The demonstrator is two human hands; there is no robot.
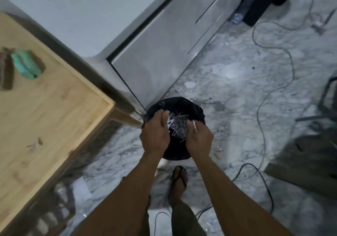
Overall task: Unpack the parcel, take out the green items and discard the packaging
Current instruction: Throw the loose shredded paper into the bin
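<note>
A loose bundle of shredded paper filler (pixel 177 126) is cupped between the curled fingers of the left hand (pixel 155 132) and right hand (pixel 198 137), and a small white strip (pixel 194 126) is pinched at the right fingertips. The bundle is held directly above the mouth of the black-lined waste bin (pixel 197 111), so release is judged to need only a parting of both hands. A green item (pixel 25 66) lies well apart on the wooden table (pixel 54 108), to the left.

Two hands (pixel 155 132), one black bin (pixel 193 108), one green item (pixel 25 66), one wooden table (pixel 54 108).
</note>
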